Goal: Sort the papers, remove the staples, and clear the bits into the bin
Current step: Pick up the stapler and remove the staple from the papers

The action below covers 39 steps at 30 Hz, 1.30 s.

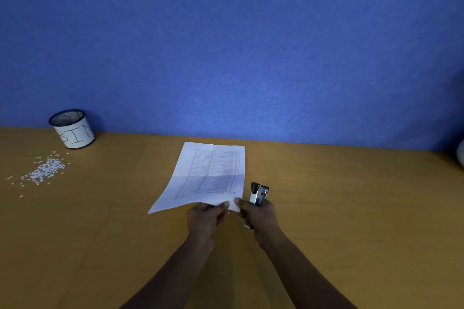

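Papers: a printed table on white sheets, the papers [208, 175] lie at the centre of the surface [351, 208], just at 12 o'clock from both hands.
Long axis: runs from 6 to 12 o'clock, the far end leaning a little toward 1; the short near edge is the one being held.
Left hand: the left hand [204, 219] pinches the near edge, thumb on top and fingers beneath.
Right hand: the right hand [258, 216] is curled round a black-and-silver tool [258, 194], probably the staple remover, whose head points to 12 o'clock; its thumb tip touches the near right corner of the sheets.
Key relation: the tool's head stands just at 3 o'clock of that corner, so the right hand is the nearer one for working there.
Bin: the bin [74, 133] stands at 10 o'clock, well apart from the hands.
Bits: white bits [45, 170] are scattered at 9 o'clock, just in front of the bin.
Hard to tell: no staple shows, so it may sit under the thumbs; how many sheets there are is unclear; a pale object [460, 155] is cut off at 3 o'clock.
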{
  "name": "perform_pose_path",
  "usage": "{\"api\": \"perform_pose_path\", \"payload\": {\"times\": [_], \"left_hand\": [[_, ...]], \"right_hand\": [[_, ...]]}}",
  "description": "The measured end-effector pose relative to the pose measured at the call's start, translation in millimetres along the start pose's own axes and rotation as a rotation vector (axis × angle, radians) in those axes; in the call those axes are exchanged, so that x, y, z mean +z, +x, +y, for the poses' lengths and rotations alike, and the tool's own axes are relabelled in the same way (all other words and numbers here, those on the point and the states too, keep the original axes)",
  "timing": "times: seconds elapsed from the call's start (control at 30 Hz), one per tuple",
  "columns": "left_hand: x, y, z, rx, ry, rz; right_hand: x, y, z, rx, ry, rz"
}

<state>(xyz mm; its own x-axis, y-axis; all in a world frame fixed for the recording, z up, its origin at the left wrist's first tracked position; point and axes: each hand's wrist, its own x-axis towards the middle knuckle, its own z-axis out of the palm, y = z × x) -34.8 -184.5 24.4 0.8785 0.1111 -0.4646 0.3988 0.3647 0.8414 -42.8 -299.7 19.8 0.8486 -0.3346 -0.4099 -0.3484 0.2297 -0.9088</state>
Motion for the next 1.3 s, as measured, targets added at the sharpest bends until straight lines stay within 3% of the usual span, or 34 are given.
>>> {"api": "perform_pose_path", "payload": {"times": [0.47, 0.73, 1.13, 1.3], "left_hand": [[-6, -5, -4, -0.043, -0.047, -0.03], [-7, -4, -1, -0.023, -0.022, -0.037], [-9, -2, -1, -0.011, 0.009, -0.037], [-9, -1, -2, 0.013, 0.028, -0.046]], "right_hand": [[7, -6, 7, -0.042, -0.088, 0.047], [2, -17, 3, -0.106, -0.105, -0.028], [6, -25, -5, 0.154, 0.233, -0.158], [7, -25, -2, 0.077, 0.118, -0.195]]}}
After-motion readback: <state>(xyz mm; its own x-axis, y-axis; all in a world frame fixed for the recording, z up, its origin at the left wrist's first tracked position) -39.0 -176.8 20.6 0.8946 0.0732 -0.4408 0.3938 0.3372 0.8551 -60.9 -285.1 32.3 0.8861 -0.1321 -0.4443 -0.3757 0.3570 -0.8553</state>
